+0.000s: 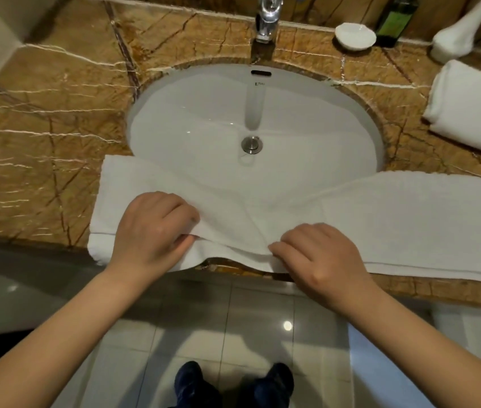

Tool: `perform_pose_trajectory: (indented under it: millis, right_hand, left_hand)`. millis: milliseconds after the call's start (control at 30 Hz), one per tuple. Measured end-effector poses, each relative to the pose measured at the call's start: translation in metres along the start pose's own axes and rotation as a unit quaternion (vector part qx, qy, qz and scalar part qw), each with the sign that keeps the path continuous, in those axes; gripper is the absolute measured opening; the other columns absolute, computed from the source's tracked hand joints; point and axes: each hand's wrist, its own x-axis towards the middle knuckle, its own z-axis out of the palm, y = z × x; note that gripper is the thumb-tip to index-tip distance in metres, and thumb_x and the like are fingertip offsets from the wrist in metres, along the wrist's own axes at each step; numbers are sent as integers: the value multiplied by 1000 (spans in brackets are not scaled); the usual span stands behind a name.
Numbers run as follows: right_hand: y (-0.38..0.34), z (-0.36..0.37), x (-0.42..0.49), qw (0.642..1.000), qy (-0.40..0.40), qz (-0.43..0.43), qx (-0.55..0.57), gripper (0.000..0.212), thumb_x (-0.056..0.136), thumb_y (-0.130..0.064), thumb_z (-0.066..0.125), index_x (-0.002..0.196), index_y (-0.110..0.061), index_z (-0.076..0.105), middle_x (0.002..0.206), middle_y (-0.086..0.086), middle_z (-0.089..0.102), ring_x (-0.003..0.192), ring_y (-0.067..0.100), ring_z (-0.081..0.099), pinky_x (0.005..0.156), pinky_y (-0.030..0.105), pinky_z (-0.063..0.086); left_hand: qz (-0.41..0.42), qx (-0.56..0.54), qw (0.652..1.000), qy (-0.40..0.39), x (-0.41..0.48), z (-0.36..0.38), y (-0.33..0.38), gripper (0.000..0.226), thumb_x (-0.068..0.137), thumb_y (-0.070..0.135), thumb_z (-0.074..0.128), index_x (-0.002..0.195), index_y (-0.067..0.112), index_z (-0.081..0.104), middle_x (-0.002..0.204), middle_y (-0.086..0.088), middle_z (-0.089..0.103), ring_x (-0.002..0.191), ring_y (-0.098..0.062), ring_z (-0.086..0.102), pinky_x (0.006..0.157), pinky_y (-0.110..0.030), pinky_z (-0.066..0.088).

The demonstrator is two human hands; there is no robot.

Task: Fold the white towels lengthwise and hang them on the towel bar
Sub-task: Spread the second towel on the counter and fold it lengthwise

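A long white towel point(404, 219) lies folded lengthwise across the front of the marble counter point(42, 148), sagging over the near rim of the sink. My left hand point(154, 228) pinches the towel's near edge left of centre, thumb under the top layer. My right hand point(319, 257) grips the same near edge to the right of centre, fingers curled onto the cloth. A second white towel point(472, 110) lies folded at the counter's right edge. No towel bar is in view.
The white oval sink point(251, 113) with its drain sits mid-counter, a chrome tap point(267, 19) behind it. At the back right stand a white dish point(354, 36), a dark green bottle point(395, 22) and a white rolled cloth point(454, 39). Tiled floor lies below.
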Motion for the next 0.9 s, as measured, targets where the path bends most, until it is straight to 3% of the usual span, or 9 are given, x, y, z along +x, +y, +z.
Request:
perform_pose_trajectory:
  millis: [100,200,400,533,633,733,800,900]
  right_hand:
    - [-1,10,-10,997,-64,22,23,17,68,4,72,83,-4,68,72,10,59,59,29,52,46,35,41]
    - [-5,5,-1,995,-84,46,37,1,78,-8,65,78,-7,65,71,8,56,60,28,50,47,36,38]
    - [-38,17,35,986,-93,110,81,23,82,-29,67,100,-15,63,82,2,57,67,24,52,48,36,41]
    - [-47,30,54,980,-82,156,90,29,82,-28,70,107,-17,62,87,2,58,69,24,53,48,37,44]
    - [-48,35,61,980,-72,168,81,23,81,-23,71,101,-15,63,83,4,57,65,26,51,46,37,44]
    - [-49,36,62,979,-65,176,78,16,80,-23,71,93,-15,63,80,2,56,64,24,50,46,36,42]
    - [-48,35,62,981,-64,169,77,14,80,-22,72,89,-16,64,80,1,56,64,24,50,47,35,41]
    - [-49,34,68,983,-48,149,92,8,84,-22,68,89,-15,65,81,2,57,66,24,51,50,36,40]
  left_hand:
    - [15,4,1000,-5,-2,-5,-6,13,71,17,66,82,10,68,82,-10,65,77,-30,61,70,-33,40]
    - [13,17,1000,-1,-9,-15,-18,14,73,18,65,83,9,69,82,-9,66,77,-29,61,70,-34,40]
    - [-13,42,999,0,-38,-31,-52,18,82,20,59,86,10,73,82,-7,70,77,-29,65,78,-39,43]
    - [17,70,995,71,-33,-49,-65,16,88,13,59,88,6,74,81,-11,71,73,-30,65,77,-40,46]
    - [64,71,990,107,-30,-59,-64,10,84,8,65,83,3,74,77,-13,70,69,-30,64,76,-42,50]
    - [117,38,992,3,-47,-46,-63,8,81,10,65,78,6,70,73,-10,65,65,-30,60,65,-39,50]
    - [80,6,994,-72,-58,-37,-67,10,82,18,60,82,10,66,78,-7,63,70,-28,60,56,-37,48]
    - [-2,-9,996,-90,-60,-34,-70,28,84,42,57,90,16,65,85,-1,63,76,-24,60,54,-36,48]
